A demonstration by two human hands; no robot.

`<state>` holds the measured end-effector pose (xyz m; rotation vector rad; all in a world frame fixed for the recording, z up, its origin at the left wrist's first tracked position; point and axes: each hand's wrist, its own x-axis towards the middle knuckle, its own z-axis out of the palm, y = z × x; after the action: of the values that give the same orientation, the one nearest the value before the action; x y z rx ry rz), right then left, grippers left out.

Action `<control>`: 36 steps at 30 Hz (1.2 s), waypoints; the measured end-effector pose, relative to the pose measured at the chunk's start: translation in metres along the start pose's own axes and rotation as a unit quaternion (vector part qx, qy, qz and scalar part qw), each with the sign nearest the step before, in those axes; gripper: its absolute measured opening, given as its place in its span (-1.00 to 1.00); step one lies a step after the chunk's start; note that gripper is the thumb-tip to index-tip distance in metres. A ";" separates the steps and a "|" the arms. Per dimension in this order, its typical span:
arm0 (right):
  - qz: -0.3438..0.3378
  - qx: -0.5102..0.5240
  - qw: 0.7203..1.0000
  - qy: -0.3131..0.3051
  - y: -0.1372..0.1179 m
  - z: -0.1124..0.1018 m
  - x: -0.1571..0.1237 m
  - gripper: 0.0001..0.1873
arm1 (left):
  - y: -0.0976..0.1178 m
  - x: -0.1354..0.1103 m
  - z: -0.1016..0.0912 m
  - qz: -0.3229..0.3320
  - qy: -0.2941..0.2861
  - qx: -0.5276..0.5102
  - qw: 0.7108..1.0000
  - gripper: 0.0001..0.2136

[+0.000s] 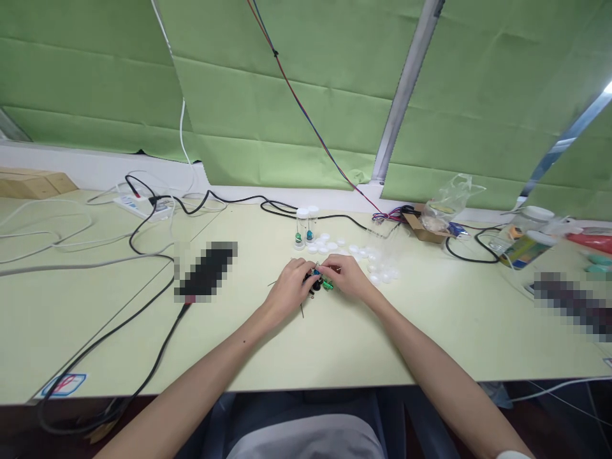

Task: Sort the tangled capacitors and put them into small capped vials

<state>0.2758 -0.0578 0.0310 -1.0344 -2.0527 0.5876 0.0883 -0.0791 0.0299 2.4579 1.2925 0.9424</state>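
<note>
My left hand (289, 284) and my right hand (349, 275) meet over the middle of the table, fingers closed in a pinch. Between their fingertips is a small blue part (316, 272), too small and covered to name. Beneath the fingers lie a small shiny green piece (327, 285) and several black pieces (316, 285) with thin wire-like ends, partly hidden by my left hand. Just behind the hands stand two clear tubes with white caps, one with a green piece inside (298, 238), the other with a blue piece inside (310, 235).
Many loose white caps (354, 249) lie behind and right of my hands. A black blurred device (206, 272) with a cable lies to the left. At the back right are a small cardboard box (424, 227), a plastic bag (452, 197) and jars. Cables cross the left side.
</note>
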 end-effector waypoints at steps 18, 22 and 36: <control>0.043 -0.001 0.999 -0.009 0.002 0.001 0.003 -0.67 | 0.000 0.000 0.002 0.029 0.034 0.065 0.997 -0.78; 0.058 -0.003 0.998 0.001 0.005 -0.001 0.004 -0.68 | -0.001 0.000 0.000 0.020 0.049 0.075 0.996 -0.76; 0.032 -0.041 0.995 0.089 0.002 -0.009 0.004 -0.79 | 0.002 0.009 -0.006 -0.160 0.078 -0.345 0.922 -0.69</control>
<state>0.2823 -0.0530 0.0361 -1.1614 -1.9069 0.4308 0.0893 -0.0737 0.0395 1.6117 1.1003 1.2503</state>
